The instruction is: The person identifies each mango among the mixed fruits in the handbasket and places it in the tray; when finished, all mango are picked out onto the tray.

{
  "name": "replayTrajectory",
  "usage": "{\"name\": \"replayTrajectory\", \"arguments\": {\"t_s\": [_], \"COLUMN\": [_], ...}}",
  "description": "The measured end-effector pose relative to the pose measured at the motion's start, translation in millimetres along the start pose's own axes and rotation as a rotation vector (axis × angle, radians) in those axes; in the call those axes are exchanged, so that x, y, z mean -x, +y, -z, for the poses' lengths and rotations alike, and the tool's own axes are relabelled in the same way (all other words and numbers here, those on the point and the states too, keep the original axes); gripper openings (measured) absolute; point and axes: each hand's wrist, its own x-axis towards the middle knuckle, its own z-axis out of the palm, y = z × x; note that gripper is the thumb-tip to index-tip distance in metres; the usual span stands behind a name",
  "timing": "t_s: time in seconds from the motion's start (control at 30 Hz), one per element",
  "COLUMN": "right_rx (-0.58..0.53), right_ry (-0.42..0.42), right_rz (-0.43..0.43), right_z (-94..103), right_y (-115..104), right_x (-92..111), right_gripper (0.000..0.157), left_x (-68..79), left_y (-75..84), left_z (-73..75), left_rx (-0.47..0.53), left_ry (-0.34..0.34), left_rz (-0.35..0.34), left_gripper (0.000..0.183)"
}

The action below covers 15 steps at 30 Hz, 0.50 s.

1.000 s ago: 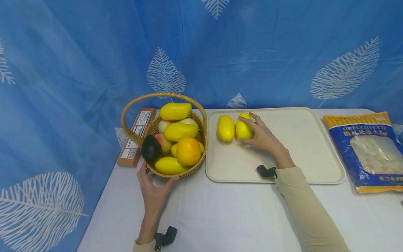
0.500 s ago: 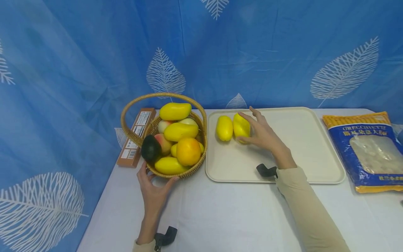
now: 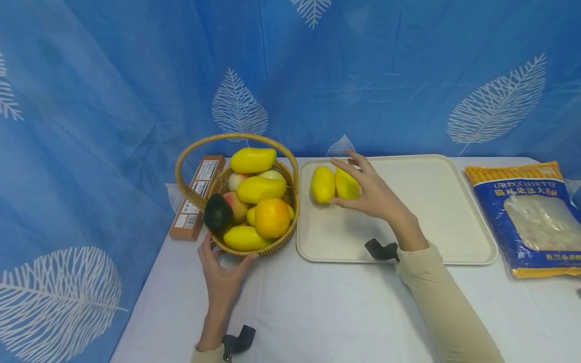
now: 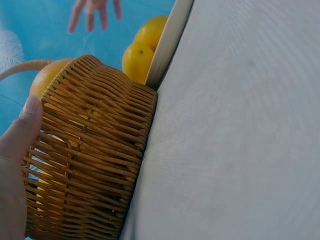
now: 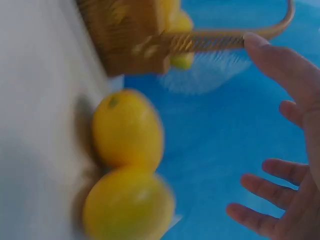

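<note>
Two yellow mangoes lie side by side on the cream tray [image 3: 436,222], the left mango [image 3: 323,185] in full view and the right mango [image 3: 347,185] partly behind my right hand [image 3: 376,196]. That hand hovers over them, thumb and fingers spread; in the right wrist view a gap separates the fingers from the near mango [image 5: 127,205]. My left hand [image 3: 222,280] holds the wicker basket [image 4: 95,150] at its front left, thumb on the rim. Heaped inside the basket are several mangoes, an orange fruit [image 3: 272,218], a dark green avocado [image 3: 218,214] and peaches [image 3: 236,206].
A tall handle [image 3: 240,135] arches over the basket. Behind it to the left is a brown labelled box [image 3: 196,199]. On the tray's right lies a blue and yellow pasta bag [image 3: 531,217]. A blue leaf-print curtain [image 3: 363,75] hangs behind the white-covered table [image 3: 327,312].
My right hand has let go of the right mango, spread its fingers and shifted slightly left. That mango has moved left against the other one. The left hand and basket stay put.
</note>
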Motion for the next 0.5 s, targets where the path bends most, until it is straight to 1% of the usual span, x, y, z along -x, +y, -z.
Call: {"name": "replayTrajectory", "arguments": {"t_s": [0.1, 0.17, 0.27, 0.33, 0.5], "right_rx": [-0.055, -0.092, -0.134, -0.151, -0.158], "right_ry": [0.014, 0.001, -0.038, -0.071, -0.172], "right_rz": [0.104, 0.167, 0.231, 0.258, 0.260], "right_z": [-1.2, -4.1, -14.4, -24.0, -49.9], "right_y": [-19.7, -34.7, -53.9, -63.6, -76.3], "right_x": [-2.8, -4.5, -8.2, -11.6, -25.3], "right_gripper": [0.087, 0.087, 0.086, 0.085, 0.083], "left_x": [-0.6, -1.3, -2.1, -2.2, -0.5], "left_y": [1.1, 1.8, 1.2, 0.2, -2.5], "left_z": [0.8, 1.1, 1.0, 0.6, -0.2], "left_rx": [-0.008, -0.012, -0.010, 0.004, 0.021], "left_ry": [0.002, 0.004, 0.004, 0.006, 0.012], "left_rz": [0.001, -0.004, -0.007, -0.011, -0.018], "left_gripper": [0.109, 0.109, 0.109, 0.109, 0.108]}}
